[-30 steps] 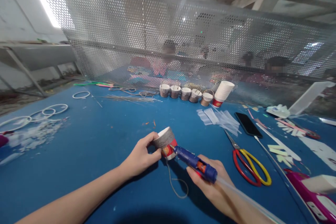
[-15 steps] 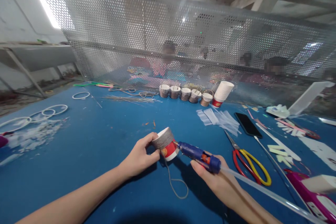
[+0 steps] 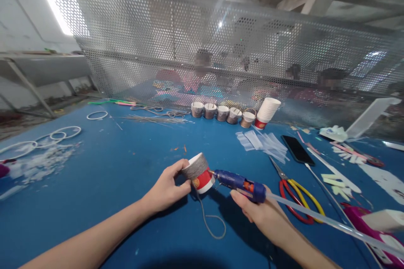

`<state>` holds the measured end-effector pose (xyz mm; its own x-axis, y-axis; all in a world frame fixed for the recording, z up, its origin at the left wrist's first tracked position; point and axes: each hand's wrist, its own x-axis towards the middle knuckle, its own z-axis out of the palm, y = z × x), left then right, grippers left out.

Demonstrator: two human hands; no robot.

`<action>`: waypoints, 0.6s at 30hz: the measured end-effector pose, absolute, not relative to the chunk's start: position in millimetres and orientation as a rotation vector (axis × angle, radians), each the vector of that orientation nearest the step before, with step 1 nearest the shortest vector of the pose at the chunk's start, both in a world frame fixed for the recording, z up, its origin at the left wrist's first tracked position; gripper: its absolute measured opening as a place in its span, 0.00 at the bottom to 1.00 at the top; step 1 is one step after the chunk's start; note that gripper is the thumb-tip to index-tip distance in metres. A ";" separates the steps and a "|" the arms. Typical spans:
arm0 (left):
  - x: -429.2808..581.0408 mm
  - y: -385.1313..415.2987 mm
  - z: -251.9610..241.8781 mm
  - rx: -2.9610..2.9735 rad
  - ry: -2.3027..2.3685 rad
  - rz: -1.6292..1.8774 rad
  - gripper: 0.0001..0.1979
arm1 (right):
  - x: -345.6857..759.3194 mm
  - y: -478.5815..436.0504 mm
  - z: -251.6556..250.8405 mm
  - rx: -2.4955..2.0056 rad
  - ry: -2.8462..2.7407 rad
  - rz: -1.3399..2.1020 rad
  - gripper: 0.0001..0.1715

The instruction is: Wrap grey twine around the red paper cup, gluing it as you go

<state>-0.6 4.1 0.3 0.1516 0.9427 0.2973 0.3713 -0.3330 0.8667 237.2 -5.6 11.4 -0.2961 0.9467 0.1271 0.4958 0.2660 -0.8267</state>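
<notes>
A small paper cup (image 3: pixel 204 180), red and white below, is tilted in my left hand (image 3: pixel 170 185), whose thumb and fingers close around its side. Grey cord (image 3: pixel 196 167) wraps the cup's upper part in tight turns. The cord's loose end (image 3: pixel 217 235) hangs down and curls on the table. My right hand (image 3: pixel 260 210) grips a blue hot glue gun (image 3: pixel 236 183) with a long clear glue stick (image 3: pixel 318 214) running out of its back. The gun's nozzle is at the cup's red side, just under the cord; whether it touches is hard to tell.
Several cord-wrapped cups (image 3: pixel 222 113) and a stack of paper cups (image 3: pixel 268 111) line the back of the blue table (image 3: pixel 126 185). On the right lie scissors (image 3: pixel 296 195), a phone (image 3: pixel 297 150) and clear strips (image 3: pixel 263 143). White rings (image 3: pixel 52 138) lie left. A perforated metal screen (image 3: pixel 176 42) stands behind.
The glue gun's rear end and my right hand have shifted very slightly, and the glue stick sits a little higher. The cup and my left hand are almost still.
</notes>
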 end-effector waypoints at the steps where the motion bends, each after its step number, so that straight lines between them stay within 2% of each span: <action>1: -0.7 4.2 0.2 1.803 1.256 1.159 0.02 | 238.1 -5.2 9.6 -1.314 -1.892 0.904 0.26; 14: -0.4 2.7 3.4 1.774 1.206 1.144 0.02 | 243.1 -4.4 6.0 -1.333 -1.903 0.948 0.26; 18: -0.7 2.5 3.9 1.770 1.186 1.147 0.02 | 242.1 -2.8 11.6 -1.357 -1.905 1.113 0.28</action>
<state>-0.7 2.5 3.9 0.1856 0.9409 0.2833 0.3146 -0.3300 0.8900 242.1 -2.8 11.6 -0.3437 0.9386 -0.0315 0.4885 0.1500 -0.8595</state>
